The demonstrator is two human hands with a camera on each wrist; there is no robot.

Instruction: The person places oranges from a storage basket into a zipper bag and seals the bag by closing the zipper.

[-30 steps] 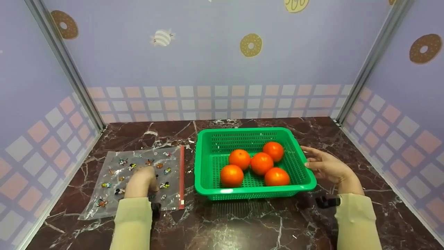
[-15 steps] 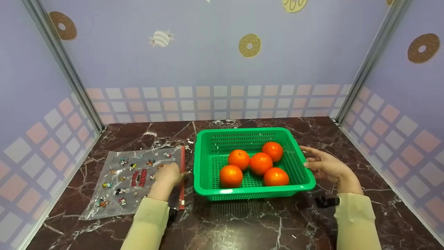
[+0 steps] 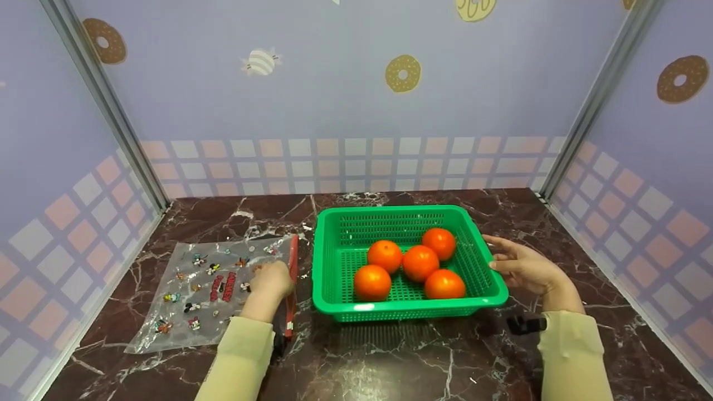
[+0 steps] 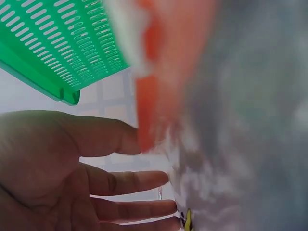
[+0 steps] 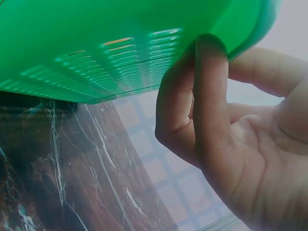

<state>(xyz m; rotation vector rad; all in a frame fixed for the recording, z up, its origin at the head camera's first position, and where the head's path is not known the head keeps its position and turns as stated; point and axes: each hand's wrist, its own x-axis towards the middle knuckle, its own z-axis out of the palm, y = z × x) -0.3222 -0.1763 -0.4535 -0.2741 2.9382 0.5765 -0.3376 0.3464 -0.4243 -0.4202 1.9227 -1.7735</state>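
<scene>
A clear zip bag printed with small cartoon figures and red lettering lies flat on the left. My left hand is over its right side and pinches the red zip edge. In the left wrist view the thumb meets the red strip and the fingertips reach the clear plastic. A green slotted plastic basket stands to the right of the bag, with several round orange fruits inside. My right hand holds the basket's right rim, its thumb and fingers around the edge in the right wrist view.
A dark red marbled tabletop carries everything. Lilac printed panels enclose it at the back and both sides, with metal posts in the corners.
My left hand has gone from the middle of the bag rightward to its red edge, uncovering the lettering; the edge now bends slightly there. The right hand and basket have stayed put.
</scene>
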